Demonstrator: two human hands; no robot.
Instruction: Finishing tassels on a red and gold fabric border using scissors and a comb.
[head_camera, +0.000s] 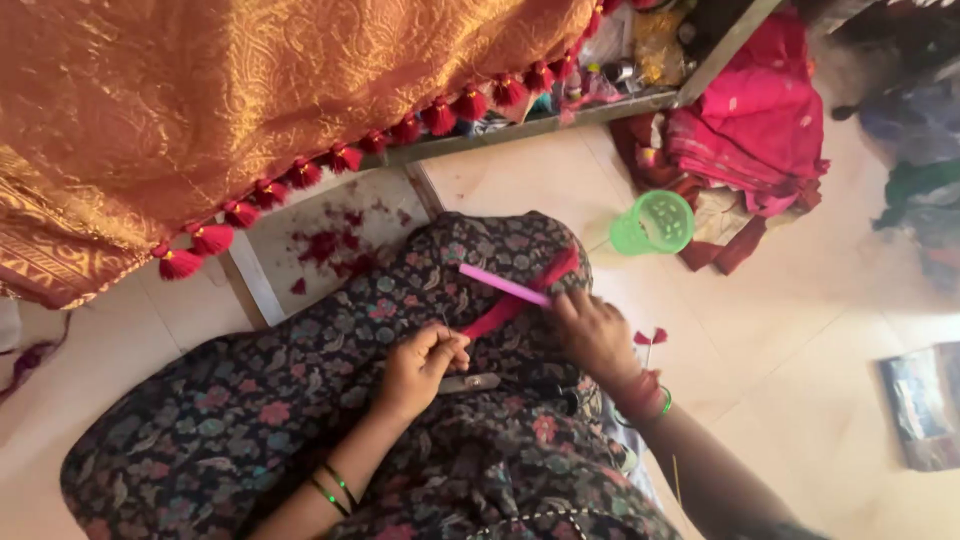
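Red thread (515, 300), a flat bundle of strands, lies across the person's lap at the middle of the view, running from about 1 o'clock down toward 7 o'clock over a dark floral dress (300, 400). The left hand (420, 365) is curled closed and pinches the lower end of that thread between fingertips and thumb. The right hand (595, 335), just to the 3 o'clock side of the left, grasps a pink comb (503, 285) by one end, the comb lying across the upper part of the thread and pointing toward 10 o'clock. A pair of small metal scissors (470, 383) rests on the lap just below the left hand, at its 5 o'clock, touched by neither hand as far as can be seen. Green bangles circle the left forearm, and a red and green band sits on the right wrist. At 11 o'clock an orange and gold cloth (250, 90) hangs over a metal frame, its edge trimmed with a row of red tassels (340, 158). Red thread clippings (335, 245) lie scattered on the pale floor (780, 340) beneath that edge. At 2 o'clock a green plastic cup (655, 222) stands on the floor, near a heap of pink and red folded fabric (750, 130). A small red scrap (650, 337) lies on the floor just right of the right hand.
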